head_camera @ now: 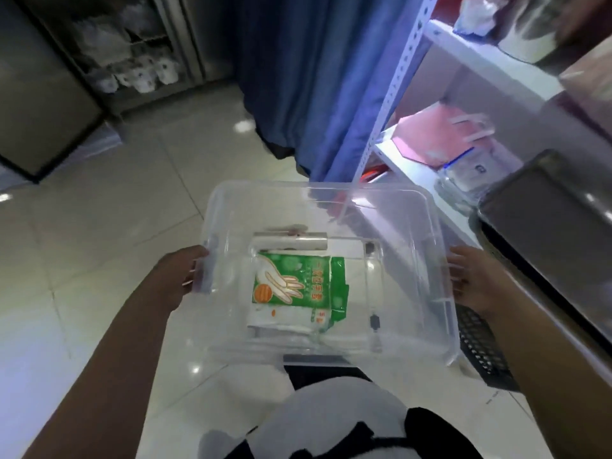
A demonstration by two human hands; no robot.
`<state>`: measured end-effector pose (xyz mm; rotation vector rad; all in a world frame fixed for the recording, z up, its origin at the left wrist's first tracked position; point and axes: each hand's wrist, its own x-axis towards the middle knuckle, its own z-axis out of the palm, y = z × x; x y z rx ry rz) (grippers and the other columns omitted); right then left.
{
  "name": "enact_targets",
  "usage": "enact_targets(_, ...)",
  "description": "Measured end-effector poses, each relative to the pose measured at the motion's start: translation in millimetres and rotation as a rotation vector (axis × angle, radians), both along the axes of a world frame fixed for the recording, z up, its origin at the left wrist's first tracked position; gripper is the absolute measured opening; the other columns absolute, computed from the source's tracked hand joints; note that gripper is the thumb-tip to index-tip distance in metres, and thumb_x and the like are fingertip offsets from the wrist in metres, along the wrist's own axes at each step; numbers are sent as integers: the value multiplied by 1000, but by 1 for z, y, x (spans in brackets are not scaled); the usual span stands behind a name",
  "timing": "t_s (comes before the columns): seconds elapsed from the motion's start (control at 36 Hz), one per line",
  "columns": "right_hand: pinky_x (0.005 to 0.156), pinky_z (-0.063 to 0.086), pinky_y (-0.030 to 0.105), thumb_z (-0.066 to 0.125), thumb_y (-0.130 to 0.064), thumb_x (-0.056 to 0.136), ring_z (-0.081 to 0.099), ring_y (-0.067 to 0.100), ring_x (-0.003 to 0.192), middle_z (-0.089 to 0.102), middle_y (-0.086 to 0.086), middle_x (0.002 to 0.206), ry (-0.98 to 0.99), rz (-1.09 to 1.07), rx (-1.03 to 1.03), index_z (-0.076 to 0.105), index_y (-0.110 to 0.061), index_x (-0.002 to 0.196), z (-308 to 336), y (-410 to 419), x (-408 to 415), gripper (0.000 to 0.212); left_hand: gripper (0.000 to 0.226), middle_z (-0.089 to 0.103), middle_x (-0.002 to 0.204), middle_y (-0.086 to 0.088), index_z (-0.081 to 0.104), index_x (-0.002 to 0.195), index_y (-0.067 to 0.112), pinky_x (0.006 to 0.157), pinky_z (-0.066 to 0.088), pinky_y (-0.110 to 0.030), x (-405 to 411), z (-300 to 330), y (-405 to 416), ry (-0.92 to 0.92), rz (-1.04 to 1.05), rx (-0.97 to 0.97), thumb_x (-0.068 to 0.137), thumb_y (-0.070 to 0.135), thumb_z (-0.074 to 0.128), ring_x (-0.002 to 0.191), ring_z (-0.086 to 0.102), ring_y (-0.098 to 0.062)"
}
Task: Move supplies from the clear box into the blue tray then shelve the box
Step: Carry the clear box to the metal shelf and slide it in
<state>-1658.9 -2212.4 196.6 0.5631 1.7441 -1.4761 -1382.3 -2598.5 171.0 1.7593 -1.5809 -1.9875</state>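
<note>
I hold a clear plastic box in front of my body, above the tiled floor. My left hand grips its left rim and my right hand grips its right rim. Inside the box lies a green and white packet of disposable gloves. A small clear roll rests just beyond the packet. No blue tray is in view.
A white metal shelf unit stands to the right with pink packets and bagged items. A dark steel counter edge and a black mesh basket are at right. A blue curtain hangs ahead; a steel cabinet stands far left.
</note>
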Motion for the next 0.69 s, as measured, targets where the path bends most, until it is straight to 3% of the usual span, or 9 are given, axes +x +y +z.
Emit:
enact_targets(0.06,37,41,20,51,-26,92,51,8,36,53,-6,49,4,-88,23,53,-19,68,-19,-1,-14,25,8,55,89,-10,63,89,13,53,48,-26,-43,-1,-12,-56,-48,9,91,21,61,68,53,-23)
enact_targets(0.11,55,48,31,53,-26,91,57,20,59,56,3,70,-1,-141,69,60,-12,83,-38,2,-20,18,13,54,91,-12,63,97,11,57,47,-27,-78,-2,-21,-121,-108,20,90,22,62,70,53,-25)
enact_targets(0.17,66,43,37,56,-26,90,52,29,75,51,13,84,-17,-217,98,60,-10,100,-58,4,-26,19,22,54,96,-12,61,107,8,62,45,-31,-116,-5,-31,-149,-178,28,90,21,62,76,53,-27)
enact_targets(0.25,60,42,31,55,-26,91,52,25,67,52,9,78,-72,-335,173,59,-14,93,-72,-2,-27,12,18,52,89,-10,60,106,10,63,41,-30,-166,-14,-40,-210,-288,22,90,18,62,75,52,-25)
enact_targets(0.33,59,44,30,58,-25,89,54,22,68,57,7,81,-90,-431,252,62,-13,92,-81,-7,-21,13,8,54,79,-9,62,91,11,62,38,-29,-206,-23,-43,-276,-381,28,90,19,61,69,51,-24)
enact_targets(0.42,58,40,29,63,-23,87,52,21,66,57,7,80,-122,-573,298,64,-13,88,-92,-10,-8,10,13,52,74,-9,59,79,12,56,37,-28,-243,-45,-48,-342,-494,2,90,17,60,61,49,-24)
enact_targets(0.56,57,35,27,63,-27,89,46,18,60,52,5,77,-216,-760,350,60,-14,91,-111,-24,9,14,8,55,82,-13,59,92,7,48,45,-26,-307,-111,-57,-415,-765,-28,91,15,56,66,53,-28)
enact_targets(0.64,57,34,27,59,-26,89,46,18,61,51,4,77,-322,-902,325,60,-17,84,-120,-33,25,10,21,64,97,-17,64,105,4,67,51,-35,-337,-159,-65,-435,-898,40,90,17,56,83,61,-35)
enact_targets(0.69,58,34,28,56,-25,89,48,18,64,54,2,79,-340,-992,330,59,-18,80,-134,-40,34,13,15,66,79,-12,66,95,6,65,48,-32,-359,-190,-71,-463,-946,92,89,17,57,72,59,-30)
